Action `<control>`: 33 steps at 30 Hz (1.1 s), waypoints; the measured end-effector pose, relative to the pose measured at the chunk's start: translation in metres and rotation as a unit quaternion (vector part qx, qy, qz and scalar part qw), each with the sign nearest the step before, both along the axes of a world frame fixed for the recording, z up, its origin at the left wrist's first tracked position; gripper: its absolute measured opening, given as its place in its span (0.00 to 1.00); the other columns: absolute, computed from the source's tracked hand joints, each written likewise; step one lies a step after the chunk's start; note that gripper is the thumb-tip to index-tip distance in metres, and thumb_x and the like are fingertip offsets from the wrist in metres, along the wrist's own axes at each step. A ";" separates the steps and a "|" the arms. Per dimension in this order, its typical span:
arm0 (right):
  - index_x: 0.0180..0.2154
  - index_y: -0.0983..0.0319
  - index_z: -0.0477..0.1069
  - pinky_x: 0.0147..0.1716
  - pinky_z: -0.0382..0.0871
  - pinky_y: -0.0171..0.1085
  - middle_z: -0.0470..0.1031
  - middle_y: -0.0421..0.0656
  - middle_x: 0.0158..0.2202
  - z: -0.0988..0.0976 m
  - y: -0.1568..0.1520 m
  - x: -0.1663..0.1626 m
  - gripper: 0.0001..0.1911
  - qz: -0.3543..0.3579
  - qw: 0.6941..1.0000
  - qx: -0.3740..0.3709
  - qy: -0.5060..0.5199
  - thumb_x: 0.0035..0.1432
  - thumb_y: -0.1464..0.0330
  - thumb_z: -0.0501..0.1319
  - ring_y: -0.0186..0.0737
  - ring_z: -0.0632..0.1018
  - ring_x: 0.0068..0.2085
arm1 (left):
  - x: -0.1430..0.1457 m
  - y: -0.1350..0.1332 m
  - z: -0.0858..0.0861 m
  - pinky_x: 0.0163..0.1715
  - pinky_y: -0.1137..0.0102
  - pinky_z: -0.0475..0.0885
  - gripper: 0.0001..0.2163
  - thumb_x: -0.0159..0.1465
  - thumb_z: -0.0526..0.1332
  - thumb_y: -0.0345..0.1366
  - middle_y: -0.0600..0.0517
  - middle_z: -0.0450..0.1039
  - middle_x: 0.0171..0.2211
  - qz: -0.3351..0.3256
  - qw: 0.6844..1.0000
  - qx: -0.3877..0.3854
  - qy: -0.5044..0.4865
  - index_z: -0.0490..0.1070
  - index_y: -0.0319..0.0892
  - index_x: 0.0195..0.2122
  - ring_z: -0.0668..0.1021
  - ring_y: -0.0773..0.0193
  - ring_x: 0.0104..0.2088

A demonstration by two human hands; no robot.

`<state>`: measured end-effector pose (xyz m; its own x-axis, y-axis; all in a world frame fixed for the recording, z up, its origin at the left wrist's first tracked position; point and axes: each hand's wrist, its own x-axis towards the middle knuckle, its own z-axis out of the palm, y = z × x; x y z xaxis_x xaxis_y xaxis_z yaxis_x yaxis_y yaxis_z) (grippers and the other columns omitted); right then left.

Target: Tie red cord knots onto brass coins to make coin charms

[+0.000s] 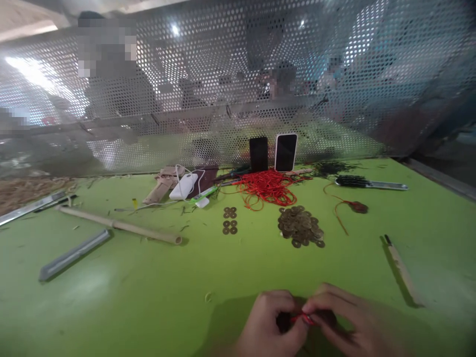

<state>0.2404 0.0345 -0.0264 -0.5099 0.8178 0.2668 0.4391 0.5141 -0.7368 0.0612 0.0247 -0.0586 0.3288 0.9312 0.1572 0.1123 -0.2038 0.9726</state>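
Red cord (307, 319) sits pinched between the fingers of the left hand (273, 322) and right hand (345, 317), seemingly unfinished. On the table (148, 297), eight coins (232, 222) lie in two fours; the coin heap (300, 225) and red tangle (267, 187) look largely unused.

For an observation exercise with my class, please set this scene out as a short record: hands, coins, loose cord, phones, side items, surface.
Left hand: pinching red cord, details blurred
Right hand: pinching the same cord
Coins: eight laid flat in two squares of four; a loose coin pile to their right
Loose cord: red tangle in front of the phones
Phones: dark phone and white-edged phone, both upright
Far left: stick, grey bar
Far right: brush
Surface: green table
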 end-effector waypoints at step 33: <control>0.37 0.56 0.68 0.27 0.68 0.26 0.74 0.37 0.30 -0.010 -0.002 -0.001 0.06 -0.015 1.000 -0.014 0.002 0.63 0.70 0.53 0.30 0.77 0.30 | -0.002 -0.001 0.003 0.21 0.74 0.55 0.08 0.55 0.58 0.35 0.51 0.65 0.21 -0.002 0.999 -0.045 -0.008 0.70 0.36 0.24 0.64 0.70 0.21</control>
